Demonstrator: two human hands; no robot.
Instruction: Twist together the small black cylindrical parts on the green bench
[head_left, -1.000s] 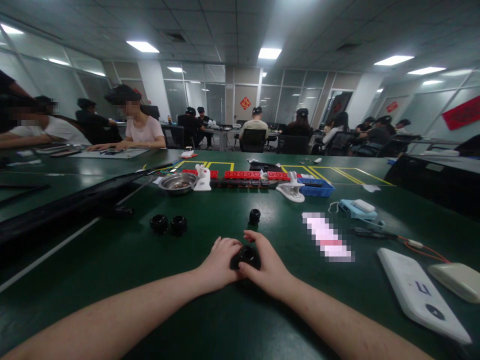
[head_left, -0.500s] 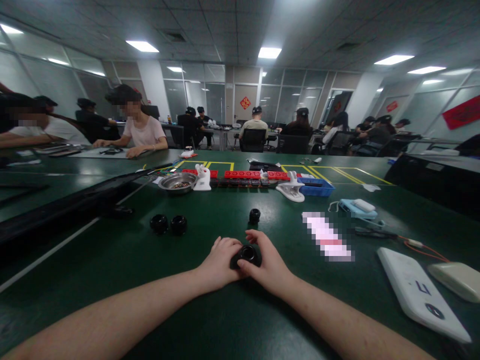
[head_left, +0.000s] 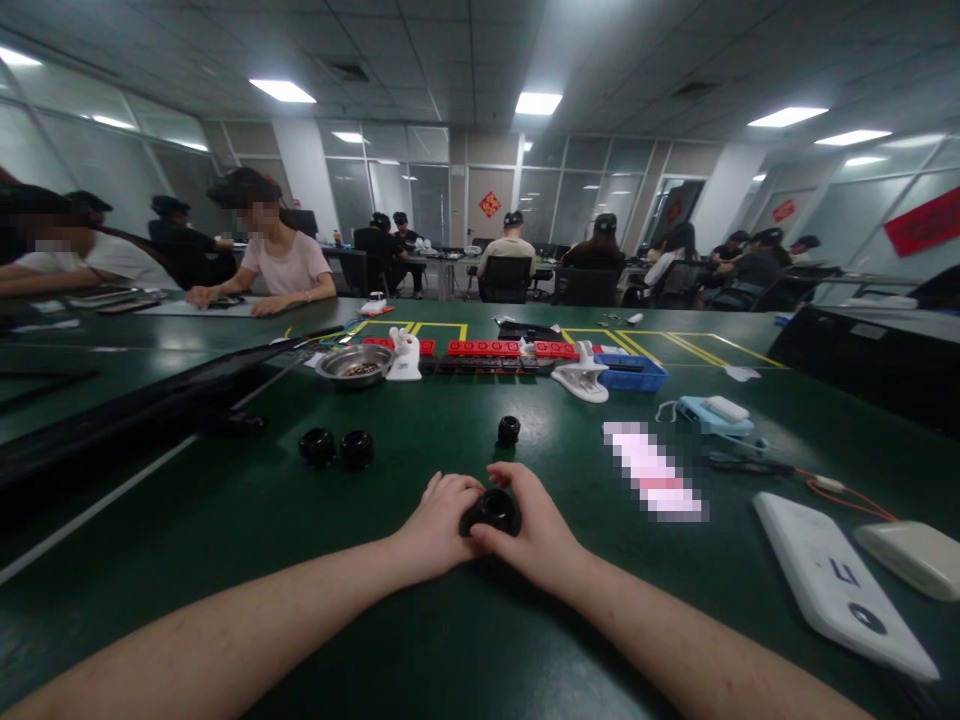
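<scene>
Both my hands meet over the green table around a round, glossy black plastic fitting (head_left: 496, 507) with a hole in its top. My left hand (head_left: 442, 522) curls its fingers against the fitting's left side. On the other side, my right hand (head_left: 536, 525) wraps it with thumb in front and fingers behind. The lower part of the fitting is hidden by the hands. Just beyond them stands a smaller black fitting (head_left: 508, 431). Two more black fittings, a left one (head_left: 316, 447) and a right one (head_left: 356, 449), sit side by side to the left.
Farther back are a metal bowl (head_left: 355, 366) with small parts, red blocks (head_left: 484, 348), white clamps (head_left: 583, 374) and a blue tray (head_left: 631, 374). A long black bar (head_left: 135, 420) lies left. At right are a white device (head_left: 844, 585) and a blue case (head_left: 714, 417). Several people sit beyond.
Both hands keep their hold on the black fitting. It has shifted very slightly left, and its top shows a little more between the fingers.
</scene>
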